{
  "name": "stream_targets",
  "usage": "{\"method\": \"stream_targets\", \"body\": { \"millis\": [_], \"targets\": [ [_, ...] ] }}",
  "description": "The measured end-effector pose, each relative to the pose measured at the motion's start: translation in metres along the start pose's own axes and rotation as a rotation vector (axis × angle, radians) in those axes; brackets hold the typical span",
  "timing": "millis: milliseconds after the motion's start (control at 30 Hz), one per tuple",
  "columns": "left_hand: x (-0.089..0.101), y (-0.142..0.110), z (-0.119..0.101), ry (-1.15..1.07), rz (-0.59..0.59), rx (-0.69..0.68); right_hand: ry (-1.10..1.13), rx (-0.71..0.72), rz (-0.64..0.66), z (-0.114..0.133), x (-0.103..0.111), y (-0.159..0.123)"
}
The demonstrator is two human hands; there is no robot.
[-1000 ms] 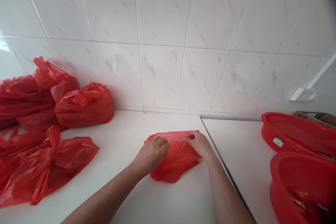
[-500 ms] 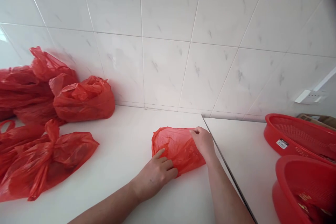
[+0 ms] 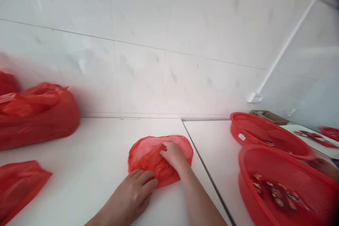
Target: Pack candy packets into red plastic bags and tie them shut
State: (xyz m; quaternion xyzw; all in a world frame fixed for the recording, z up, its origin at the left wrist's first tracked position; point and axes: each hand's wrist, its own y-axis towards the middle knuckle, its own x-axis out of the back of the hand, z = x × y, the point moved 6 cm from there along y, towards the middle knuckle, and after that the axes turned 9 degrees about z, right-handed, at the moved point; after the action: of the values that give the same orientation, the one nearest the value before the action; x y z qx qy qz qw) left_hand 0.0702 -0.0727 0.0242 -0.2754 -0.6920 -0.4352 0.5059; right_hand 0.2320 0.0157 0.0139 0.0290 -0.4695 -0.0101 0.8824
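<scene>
A thin red plastic bag lies on the white table with its mouth spread into a wide oval. At its near left edge, my left hand has its fingers curled over the plastic; the thumb is mostly hidden. My right hand reaches over the bag from the right, its fingertips against the film inside the opening. Thumb and forefinger there are slightly apart, with nothing held between them.
Full red bags sit along the tiled wall at left, another bag nearer. Right of the table seam are two red plastic baskets, the nearer basket holding small red packets. Another person's hand shows behind it.
My view has turned to the right. The bag's mouth has spread from a flatter shape to a rounded oval. My right hand has left the far right corner for the bag's middle.
</scene>
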Motion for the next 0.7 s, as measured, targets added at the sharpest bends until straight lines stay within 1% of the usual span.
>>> {"method": "stream_targets", "body": {
  "millis": [100, 167, 233, 300, 433, 500, 600, 633, 700],
  "targets": [
    [0.002, -0.001, 0.005, 0.087, -0.089, -0.027, -0.037, 0.011, -0.124, 0.008, 0.008, 0.000],
    [0.002, -0.003, 0.008, 0.140, -0.123, -0.040, -0.056, 0.020, -0.191, 0.013, 0.012, -0.003],
    [0.001, -0.004, 0.011, 0.153, -0.123, -0.052, -0.073, 0.032, -0.237, 0.018, 0.015, -0.006],
    [-0.001, -0.004, 0.011, 0.135, -0.085, -0.062, -0.089, 0.045, -0.268, 0.022, 0.016, -0.009],
    [-0.014, -0.001, 0.012, 0.046, 0.033, -0.067, -0.108, 0.074, -0.309, 0.027, 0.018, -0.013],
    [-0.017, 0.000, 0.014, 0.018, 0.016, -0.068, -0.109, 0.087, -0.318, 0.029, 0.018, -0.014],
    [-0.018, 0.001, 0.019, 0.008, -0.071, -0.063, -0.105, 0.088, -0.309, 0.033, 0.015, -0.020],
    [-0.019, 0.001, 0.022, 0.004, -0.090, -0.057, -0.103, 0.086, -0.301, 0.034, 0.014, -0.024],
    [-0.024, 0.001, 0.030, -0.008, -0.092, -0.042, -0.102, 0.085, -0.278, 0.036, 0.014, -0.038]
  ]
}}
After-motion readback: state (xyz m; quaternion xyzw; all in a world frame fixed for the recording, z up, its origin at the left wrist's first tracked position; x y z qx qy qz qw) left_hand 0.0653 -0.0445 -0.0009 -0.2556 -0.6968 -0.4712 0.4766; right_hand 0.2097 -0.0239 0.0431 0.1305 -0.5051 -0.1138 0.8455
